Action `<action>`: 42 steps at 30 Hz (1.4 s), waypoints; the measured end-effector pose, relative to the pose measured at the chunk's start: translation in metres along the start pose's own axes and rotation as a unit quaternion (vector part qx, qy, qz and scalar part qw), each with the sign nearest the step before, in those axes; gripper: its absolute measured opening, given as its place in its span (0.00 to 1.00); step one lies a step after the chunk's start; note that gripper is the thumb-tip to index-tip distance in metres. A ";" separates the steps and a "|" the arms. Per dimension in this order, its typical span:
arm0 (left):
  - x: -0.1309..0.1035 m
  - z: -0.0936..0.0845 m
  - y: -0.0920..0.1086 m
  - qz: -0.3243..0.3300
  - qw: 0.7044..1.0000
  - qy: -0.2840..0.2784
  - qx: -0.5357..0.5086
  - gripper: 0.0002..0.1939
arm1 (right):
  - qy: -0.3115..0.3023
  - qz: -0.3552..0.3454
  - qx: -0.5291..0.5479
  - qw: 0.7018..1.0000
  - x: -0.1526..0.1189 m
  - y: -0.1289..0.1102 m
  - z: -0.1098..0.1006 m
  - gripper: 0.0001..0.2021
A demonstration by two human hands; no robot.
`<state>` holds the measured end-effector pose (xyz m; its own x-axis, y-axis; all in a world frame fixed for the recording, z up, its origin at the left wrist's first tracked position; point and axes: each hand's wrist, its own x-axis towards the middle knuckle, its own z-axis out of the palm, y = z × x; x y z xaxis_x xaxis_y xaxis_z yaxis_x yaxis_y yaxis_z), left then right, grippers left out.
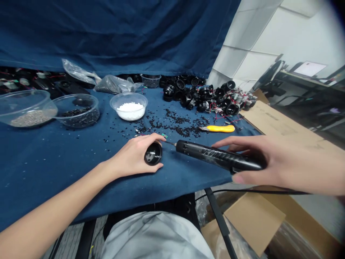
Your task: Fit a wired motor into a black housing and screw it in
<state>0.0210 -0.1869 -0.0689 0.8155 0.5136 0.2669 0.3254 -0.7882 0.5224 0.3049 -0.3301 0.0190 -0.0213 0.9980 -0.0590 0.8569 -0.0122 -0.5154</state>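
The black round part (153,154) is gripped on the surface (54,158) by the left hand (134,156). The electric screwdriver (218,157) is clasped by the right hand (272,163), its bit aimed just beside the part; it is best kept level and the part steadied.

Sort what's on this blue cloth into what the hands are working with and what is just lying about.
In hand:
- left hand holding small round black plastic housing
- right hand gripping black electric screwdriver

Lying about:
- yellow-handled utility knife
- clear bowl of white pellets
- clear bowl of dark bits
- pile of black housings
- scattered black screws
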 end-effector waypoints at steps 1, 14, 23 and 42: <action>0.000 -0.001 0.001 -0.001 1.000 0.007 -0.024 0.25 | -0.024 -0.003 -0.023 0.999 0.008 0.004 0.007 0.29; -0.008 -0.001 0.013 0.106 0.982 0.121 -0.102 0.25 | 0.067 -0.099 -0.141 0.983 0.090 -0.002 0.099 0.26; -0.006 -0.006 0.006 0.088 0.981 0.149 -0.087 0.22 | 0.027 -0.128 -0.212 0.969 0.173 -0.029 0.115 0.18; 0.000 -0.026 -0.031 -0.045 0.962 0.268 -0.033 0.16 | 0.117 -0.158 -0.200 0.960 0.181 -0.030 0.130 0.14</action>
<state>-0.0019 -0.1540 -0.0639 0.4162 0.6931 0.5886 0.3373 -0.7188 0.6079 0.2085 -0.1571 -0.0875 -0.2365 0.9354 0.2630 0.9568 0.2712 -0.1043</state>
